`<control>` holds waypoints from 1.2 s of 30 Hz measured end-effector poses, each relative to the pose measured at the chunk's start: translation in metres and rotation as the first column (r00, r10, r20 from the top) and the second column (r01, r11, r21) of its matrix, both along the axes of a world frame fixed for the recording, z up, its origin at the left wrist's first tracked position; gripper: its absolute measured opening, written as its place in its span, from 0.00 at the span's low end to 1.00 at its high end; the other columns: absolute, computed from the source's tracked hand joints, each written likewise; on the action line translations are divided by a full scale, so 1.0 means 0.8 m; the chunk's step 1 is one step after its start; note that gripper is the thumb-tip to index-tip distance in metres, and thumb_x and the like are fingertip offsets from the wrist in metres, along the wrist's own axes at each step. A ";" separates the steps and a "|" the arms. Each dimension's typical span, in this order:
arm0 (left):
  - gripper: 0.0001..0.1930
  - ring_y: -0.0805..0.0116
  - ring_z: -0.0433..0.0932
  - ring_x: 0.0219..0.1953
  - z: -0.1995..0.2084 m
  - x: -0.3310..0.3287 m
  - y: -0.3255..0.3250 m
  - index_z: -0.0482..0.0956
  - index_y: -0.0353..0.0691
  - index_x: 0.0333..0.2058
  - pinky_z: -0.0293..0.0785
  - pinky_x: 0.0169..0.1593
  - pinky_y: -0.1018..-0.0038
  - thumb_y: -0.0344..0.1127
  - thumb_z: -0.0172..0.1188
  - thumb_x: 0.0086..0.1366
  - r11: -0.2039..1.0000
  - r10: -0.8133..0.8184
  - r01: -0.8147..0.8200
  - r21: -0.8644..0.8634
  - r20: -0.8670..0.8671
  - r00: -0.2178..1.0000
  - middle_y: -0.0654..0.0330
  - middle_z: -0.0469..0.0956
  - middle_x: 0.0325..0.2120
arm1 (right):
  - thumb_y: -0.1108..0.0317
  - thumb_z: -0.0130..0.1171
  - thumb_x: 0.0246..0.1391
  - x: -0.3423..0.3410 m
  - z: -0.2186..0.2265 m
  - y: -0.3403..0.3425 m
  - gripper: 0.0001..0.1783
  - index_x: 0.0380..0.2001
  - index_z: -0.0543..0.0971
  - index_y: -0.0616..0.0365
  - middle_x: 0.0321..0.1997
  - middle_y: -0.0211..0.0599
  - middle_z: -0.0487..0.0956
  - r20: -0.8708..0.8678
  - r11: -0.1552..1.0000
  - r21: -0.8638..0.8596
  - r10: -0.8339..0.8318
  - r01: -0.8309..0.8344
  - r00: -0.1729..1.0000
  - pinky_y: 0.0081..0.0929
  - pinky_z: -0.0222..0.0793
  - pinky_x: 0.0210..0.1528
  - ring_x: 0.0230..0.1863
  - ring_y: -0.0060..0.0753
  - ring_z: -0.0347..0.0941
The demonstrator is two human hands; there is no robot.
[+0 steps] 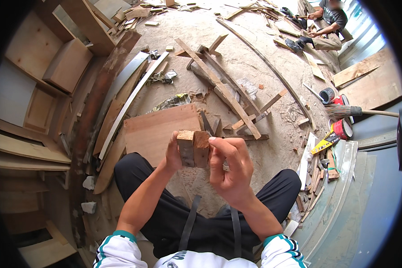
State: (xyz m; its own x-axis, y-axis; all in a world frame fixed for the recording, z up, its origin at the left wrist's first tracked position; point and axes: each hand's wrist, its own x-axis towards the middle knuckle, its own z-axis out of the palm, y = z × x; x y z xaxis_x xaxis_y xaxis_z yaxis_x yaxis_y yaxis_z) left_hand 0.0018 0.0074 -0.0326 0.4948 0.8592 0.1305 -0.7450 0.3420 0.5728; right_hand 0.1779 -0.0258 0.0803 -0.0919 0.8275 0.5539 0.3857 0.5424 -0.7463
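Two short wooden blocks stand side by side in front of me, above my lap. The left wooden block has a pale, rough end and a greyish side; the right wooden block is redder. My left hand presses against the outer side of the left block, its fingers mostly hidden behind. With curled fingers, my right hand pinches the upper right edge of the right block. Beyond the blocks, a flat plywood board lies on the floor.
A trestle of nailed wooden bars stands ahead. At right are a yellow-handled saw, a broom, cans and wood scraps. Wooden cabinets line the left. Another person sits at the far right.
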 end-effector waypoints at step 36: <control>0.54 0.54 0.78 0.48 -0.032 0.001 -0.019 0.70 0.29 0.57 0.77 0.52 0.61 0.82 0.38 0.58 0.990 -0.048 0.041 -0.136 -0.047 0.998 0.47 0.76 0.48 | 0.67 0.72 0.50 -0.010 -0.004 -0.003 0.18 0.41 0.81 0.68 0.39 0.36 0.72 -0.269 0.880 -0.435 0.073 -0.189 0.960 0.24 0.71 0.35 0.37 0.26 0.72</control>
